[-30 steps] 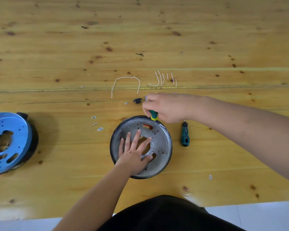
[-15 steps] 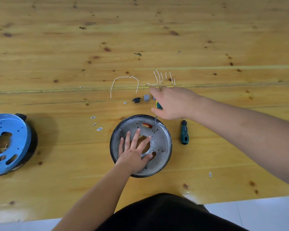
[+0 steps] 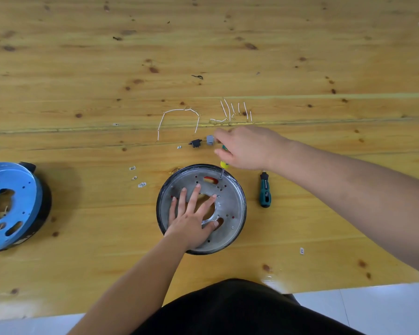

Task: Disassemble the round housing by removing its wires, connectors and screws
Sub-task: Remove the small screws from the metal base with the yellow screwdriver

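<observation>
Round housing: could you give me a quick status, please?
Left hand flat on housing. Right hand holding screwdriver, tip at rim. Spare screwdriver alongside.

The round housing (image 3: 201, 209) lies on the table (image 3: 300, 56) near its front edge. The left hand (image 3: 191, 216) rests flat on the housing. The right hand (image 3: 246, 147) is behind it, holding a screwdriver (image 3: 224, 165) whose tip meets the housing's far rim. A second screwdriver (image 3: 265, 189) lies just right of the housing. Loose wires (image 3: 179, 117) and two connectors (image 3: 202, 141) lie behind. Another housing (image 3: 12, 206) sits well left.
</observation>
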Available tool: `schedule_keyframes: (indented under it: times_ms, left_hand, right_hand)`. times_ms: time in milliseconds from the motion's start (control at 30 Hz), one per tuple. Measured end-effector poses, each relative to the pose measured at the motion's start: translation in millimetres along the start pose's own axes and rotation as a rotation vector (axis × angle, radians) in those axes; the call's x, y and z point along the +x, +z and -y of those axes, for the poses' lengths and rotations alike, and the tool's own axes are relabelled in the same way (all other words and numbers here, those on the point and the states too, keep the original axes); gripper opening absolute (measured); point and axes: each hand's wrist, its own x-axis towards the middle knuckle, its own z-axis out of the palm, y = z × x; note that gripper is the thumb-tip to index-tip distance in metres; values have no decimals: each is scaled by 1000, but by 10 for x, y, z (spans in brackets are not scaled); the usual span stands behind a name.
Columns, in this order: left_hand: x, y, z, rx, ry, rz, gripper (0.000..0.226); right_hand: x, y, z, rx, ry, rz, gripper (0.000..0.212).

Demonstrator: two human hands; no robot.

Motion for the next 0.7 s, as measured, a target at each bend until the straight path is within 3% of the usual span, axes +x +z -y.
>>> schedule_keyframes:
  times_ms: [100,200,300,367,500,567,633,700]
  left_hand:
    - [11,12,0,-4,0,-12,69]
    - [19,28,12,-9,2,-18,67]
    - [18,37,20,-12,6,-23,67]
    - [16,37,20,-14,8,-28,68]
    - [19,26,23,-3,5,-20,69]
    - [18,20,17,0,4,-18,70]
    - [19,19,9,5,3,-14,70]
    - [18,16,5,4,2,-12,69]
  right_hand:
    - [-53,-19,-12,60,-92,46,41]
    - [-35,-1,24,-187,64,-98,49]
    - [-15,29,12,-3,-52,-30,30]
    - [-52,23,-3,82,-115,6,37]
    - [-29,46,-10,-131,71,-103,43]
    - [-26,34,-27,-14,-16,-52,37]
    - [-64,3,-47,118,-111,35,45]
    - [-68,10,-61,64,-23,-4,45]
